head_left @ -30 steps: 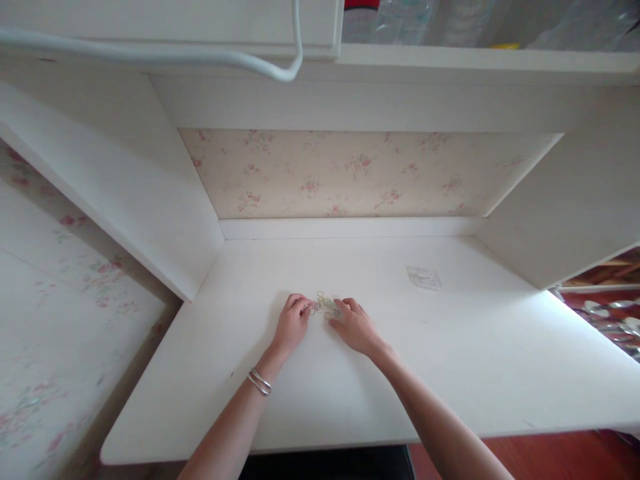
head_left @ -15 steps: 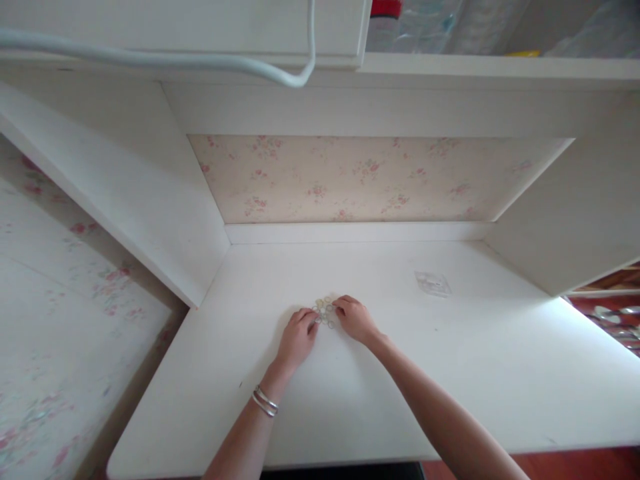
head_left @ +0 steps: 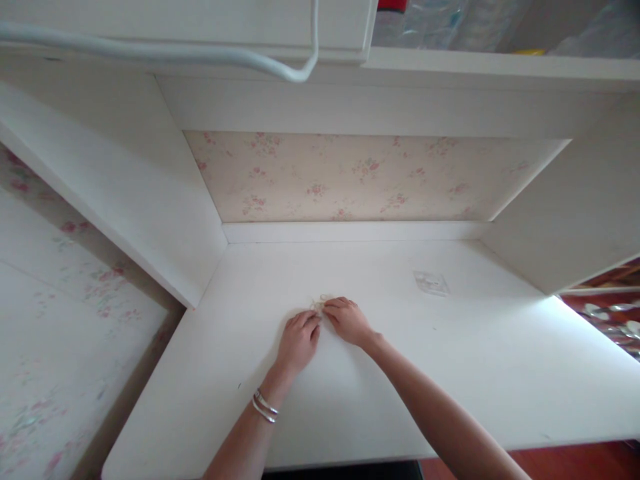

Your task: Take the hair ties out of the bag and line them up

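My left hand (head_left: 299,339) and right hand (head_left: 346,319) pinch a heap of small rings (head_left: 320,304) on the surface (head_left: 450,360); loose ones could scatter, I judge.

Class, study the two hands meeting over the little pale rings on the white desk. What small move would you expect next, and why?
Probably a pinch and slight lift. The left hand and right hand have their fingertips together over the small rings, which lie bunched on the desk and mostly hidden, so the grip cannot be confirmed.
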`<control>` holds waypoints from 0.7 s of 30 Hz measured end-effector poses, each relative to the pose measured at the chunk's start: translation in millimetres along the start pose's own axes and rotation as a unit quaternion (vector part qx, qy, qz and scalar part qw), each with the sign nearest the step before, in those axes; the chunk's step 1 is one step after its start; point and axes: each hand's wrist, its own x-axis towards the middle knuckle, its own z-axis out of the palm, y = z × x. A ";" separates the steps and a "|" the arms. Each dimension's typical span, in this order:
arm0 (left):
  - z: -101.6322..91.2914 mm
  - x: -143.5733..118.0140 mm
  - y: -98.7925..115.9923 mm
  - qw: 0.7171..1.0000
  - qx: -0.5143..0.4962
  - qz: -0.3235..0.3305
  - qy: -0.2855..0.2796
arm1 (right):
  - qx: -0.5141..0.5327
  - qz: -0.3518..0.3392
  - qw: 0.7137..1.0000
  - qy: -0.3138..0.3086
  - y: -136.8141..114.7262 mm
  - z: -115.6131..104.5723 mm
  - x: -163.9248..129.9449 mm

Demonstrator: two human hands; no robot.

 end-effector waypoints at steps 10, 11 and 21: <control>1.4 6.6 3.7 1.000 0.002 0.003 0.006 | 0.048 0.119 0.983 0.131 45.7 -12.2 -35.6; 1.7 7.8 3.8 1.000 0.001 0.005 0.001 | 0.058 0.134 0.978 0.150 48.7 -13.0 -40.8; 16.4 36.3 10.7 0.999 -0.021 0.029 -0.010 | -0.014 0.146 0.983 0.109 30.9 -5.5 -73.7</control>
